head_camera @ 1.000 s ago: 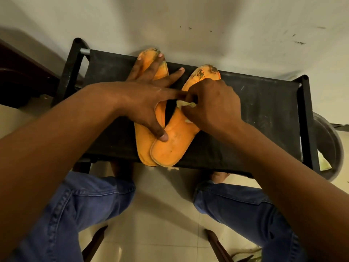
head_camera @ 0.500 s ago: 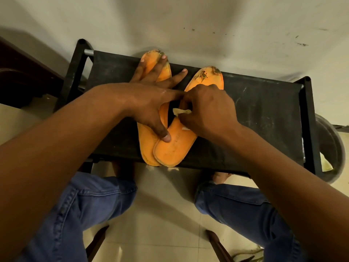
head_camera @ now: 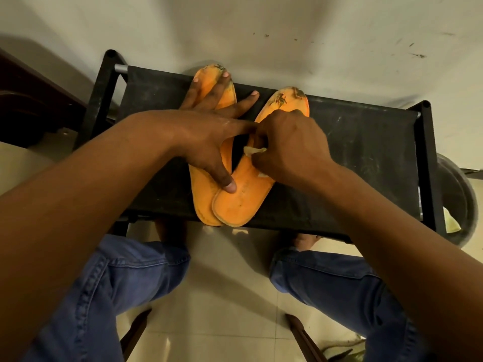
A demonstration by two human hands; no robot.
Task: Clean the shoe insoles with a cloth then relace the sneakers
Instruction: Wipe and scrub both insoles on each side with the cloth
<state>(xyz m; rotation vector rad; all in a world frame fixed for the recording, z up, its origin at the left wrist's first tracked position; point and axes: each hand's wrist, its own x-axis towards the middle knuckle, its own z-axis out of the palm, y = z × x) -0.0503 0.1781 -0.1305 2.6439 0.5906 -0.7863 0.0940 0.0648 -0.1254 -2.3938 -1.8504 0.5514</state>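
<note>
Two orange insoles lie on a black fabric shelf point(head_camera: 366, 152), heels overlapping at the near edge. The left insole point(head_camera: 202, 202) lies under my left hand point(head_camera: 209, 131), which presses flat with straight spread fingers; its thumb tip rests on the heel of the right insole point(head_camera: 240, 207). The right insole's toe end is stained dark. My right hand point(head_camera: 290, 150) grips a small pale cloth point(head_camera: 254, 150) and holds it against the middle of the right insole. Most of the cloth is hidden inside the fist.
The shelf's black frame post point(head_camera: 426, 163) stands at the right, another at the far left. A dark round bucket point(head_camera: 460, 205) sits right of the frame. A white wall is behind. My knees in blue jeans point(head_camera: 125, 283) are below, over a tiled floor.
My right hand with the cloth has shifted slightly along the right insole. My left hand keeps pressing both insoles in the same place.
</note>
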